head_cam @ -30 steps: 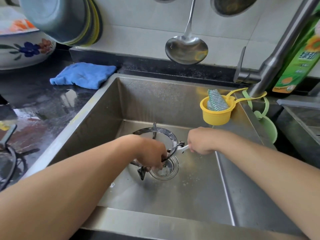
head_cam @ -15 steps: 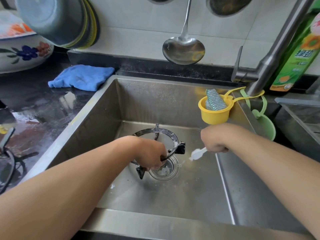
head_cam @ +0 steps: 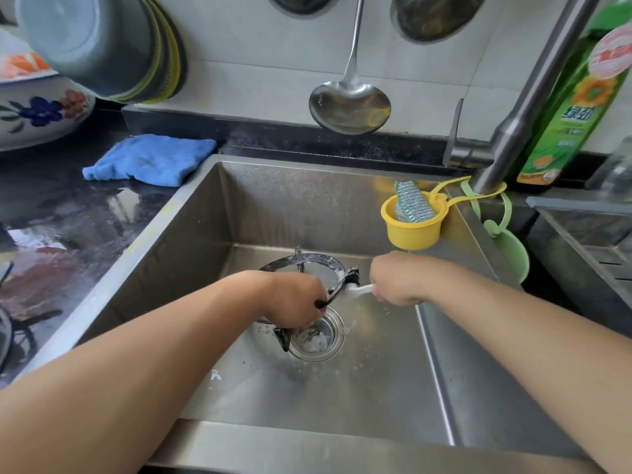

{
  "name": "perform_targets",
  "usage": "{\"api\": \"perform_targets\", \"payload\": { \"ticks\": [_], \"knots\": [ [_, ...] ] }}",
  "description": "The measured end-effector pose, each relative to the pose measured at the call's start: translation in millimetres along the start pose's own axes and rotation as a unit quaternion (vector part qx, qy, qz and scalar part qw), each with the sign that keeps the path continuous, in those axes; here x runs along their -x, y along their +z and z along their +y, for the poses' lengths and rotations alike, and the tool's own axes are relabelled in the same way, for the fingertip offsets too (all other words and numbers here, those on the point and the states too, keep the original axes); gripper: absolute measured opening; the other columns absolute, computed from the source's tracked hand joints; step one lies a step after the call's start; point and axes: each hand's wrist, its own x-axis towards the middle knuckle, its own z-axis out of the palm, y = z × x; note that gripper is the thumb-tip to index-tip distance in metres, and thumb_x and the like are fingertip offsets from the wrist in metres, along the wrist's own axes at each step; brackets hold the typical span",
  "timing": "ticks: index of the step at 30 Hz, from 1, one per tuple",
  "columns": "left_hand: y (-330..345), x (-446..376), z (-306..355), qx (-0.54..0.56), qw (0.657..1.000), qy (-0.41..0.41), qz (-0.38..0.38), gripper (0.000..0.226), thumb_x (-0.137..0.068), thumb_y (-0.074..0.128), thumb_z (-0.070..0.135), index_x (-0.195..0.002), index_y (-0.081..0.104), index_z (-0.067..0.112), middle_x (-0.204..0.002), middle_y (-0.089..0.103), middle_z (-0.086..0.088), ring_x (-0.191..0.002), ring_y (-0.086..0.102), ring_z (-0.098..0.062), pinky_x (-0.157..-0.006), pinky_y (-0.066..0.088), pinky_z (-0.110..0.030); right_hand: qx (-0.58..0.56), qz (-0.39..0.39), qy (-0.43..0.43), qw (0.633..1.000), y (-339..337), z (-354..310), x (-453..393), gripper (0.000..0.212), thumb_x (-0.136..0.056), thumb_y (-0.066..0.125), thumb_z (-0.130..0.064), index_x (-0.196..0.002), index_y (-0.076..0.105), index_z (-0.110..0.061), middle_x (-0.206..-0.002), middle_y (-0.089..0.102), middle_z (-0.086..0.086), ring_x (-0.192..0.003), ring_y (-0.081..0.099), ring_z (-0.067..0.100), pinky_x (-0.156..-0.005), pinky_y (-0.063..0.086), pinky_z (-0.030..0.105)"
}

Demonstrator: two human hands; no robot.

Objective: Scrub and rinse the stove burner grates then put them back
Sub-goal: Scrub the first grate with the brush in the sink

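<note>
A round black burner grate (head_cam: 321, 265), streaked with white foam, stands tilted in the steel sink (head_cam: 219, 213) over the drain (head_cam: 318, 336). My left hand (head_cam: 297, 299) grips the grate's near rim and holds it up. My right hand (head_cam: 393, 278) holds a white brush (head_cam: 355, 290) whose head touches the grate's right prong. Part of the grate is hidden behind my left hand.
A yellow cup with a scouring pad (head_cam: 412, 213) hangs on the sink's right wall beside the faucet (head_cam: 519, 107). A blue cloth (head_cam: 150, 159) lies on the wet black counter. A ladle (head_cam: 349, 104) hangs on the wall. The stove (head_cam: 13, 323) is at the left edge. A green detergent bottle (head_cam: 574, 107) stands behind the faucet.
My right hand pulled the brush away from the grate to the right, then brought it back against the right prong. My left hand kept its hold on the grate.
</note>
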Motion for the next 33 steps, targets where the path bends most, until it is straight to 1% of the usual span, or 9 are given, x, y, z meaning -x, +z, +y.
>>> {"api": "perform_targets", "payload": {
  "ticks": [3,7,9,11,15,21,23,28,33],
  "knots": [
    [3,0,0,0.003,1.000,0.003,-0.011,0.017,-0.097,0.049,0.013,-0.088,0.063,0.012,-0.065,0.060,0.004,-0.061,0.055,-0.016,-0.062,0.046,-0.028,-0.015,0.019,-0.001,1.000,7,-17,-15,0.020,-0.095,0.058,-0.006,-0.109,0.071,-0.004,-0.109,0.071,0.014,-0.079,0.059,0.028,-0.063,0.045,0.028],
    [3,-2,2,0.019,1.000,0.005,0.015,0.018,-0.096,0.049,0.013,-0.093,0.066,0.008,-0.066,0.060,0.004,-0.066,0.056,-0.020,-0.065,0.047,-0.029,0.002,-0.057,0.027,0.998,-8,1,5,0.040,-0.094,0.063,-0.008,-0.134,0.062,-0.006,-0.132,0.065,0.008,-0.091,0.060,0.023,-0.063,0.045,0.025],
    [2,-2,2,0.019,1.000,0.003,0.017,0.019,-0.097,0.050,0.013,-0.099,0.067,0.006,-0.067,0.061,0.004,-0.065,0.056,-0.019,-0.064,0.046,-0.029,0.012,-0.090,0.041,0.995,-12,11,16,0.040,-0.094,0.063,-0.008,-0.134,0.061,-0.003,-0.130,0.066,0.011,-0.074,0.054,0.023,-0.056,0.038,0.028],
    [5,-3,1,0.006,1.000,0.004,-0.012,0.018,-0.098,0.051,0.015,-0.100,0.067,0.006,-0.071,0.064,0.001,-0.066,0.058,-0.019,-0.063,0.046,-0.028,-0.099,-0.079,0.085,0.988,-7,18,21,0.027,-0.095,0.061,-0.007,-0.121,0.066,-0.002,-0.112,0.070,0.015,-0.055,0.048,0.019,-0.049,0.038,0.027],
    [22,-4,-1,-0.048,0.997,0.000,-0.062,0.019,-0.099,0.054,0.016,-0.106,0.065,0.003,-0.090,0.072,-0.013,-0.071,0.060,-0.022,-0.060,0.046,-0.029,-0.269,0.062,0.086,0.957,-1,33,20,0.006,-0.097,0.052,-0.005,-0.098,0.058,-0.007,-0.070,0.059,0.006,-0.051,0.056,0.018,-0.049,0.050,0.028],
    [35,-11,-1,-0.121,0.989,0.000,-0.082,0.018,-0.096,0.053,0.015,-0.108,0.062,0.005,-0.092,0.062,-0.011,-0.079,0.052,-0.028,-0.071,0.042,-0.037,-0.378,0.128,-0.022,0.917,-13,26,12,0.014,-0.102,0.051,-0.017,-0.094,0.061,-0.011,-0.095,0.074,0.005,-0.086,0.068,0.025,-0.070,0.050,0.035],
    [39,-12,-2,-0.135,0.985,-0.007,-0.103,0.024,-0.094,0.053,0.013,-0.115,0.062,0.005,-0.097,0.063,-0.012,-0.082,0.052,-0.028,-0.071,0.040,-0.036,-0.393,0.168,-0.052,0.903,-14,25,13,0.019,-0.102,0.050,-0.024,-0.089,0.062,-0.016,-0.087,0.070,-0.007,-0.079,0.061,0.021,-0.065,0.044,0.033],
    [39,-14,-2,-0.117,0.985,-0.010,-0.127,0.030,-0.095,0.056,0.022,-0.120,0.062,0.008,-0.103,0.063,-0.007,-0.091,0.056,-0.029,-0.084,0.047,-0.040,-0.384,0.308,-0.078,0.867,-23,20,16,0.023,-0.101,0.054,-0.029,-0.091,0.069,-0.014,-0.088,0.055,0.003,-0.075,0.052,0.020,-0.065,0.039,0.035],
    [22,-12,-5,-0.099,0.992,-0.029,-0.071,0.036,-0.100,0.055,0.037,-0.130,0.064,0.019,-0.125,0.067,-0.002,-0.107,0.061,-0.025,-0.089,0.045,-0.031,-0.449,0.419,-0.026,0.789,-26,28,19,0.022,-0.103,0.045,-0.025,-0.101,0.065,-0.017,-0.086,0.066,-0.001,-0.076,0.060,0.022,-0.068,0.049,0.040]
  ]
}}
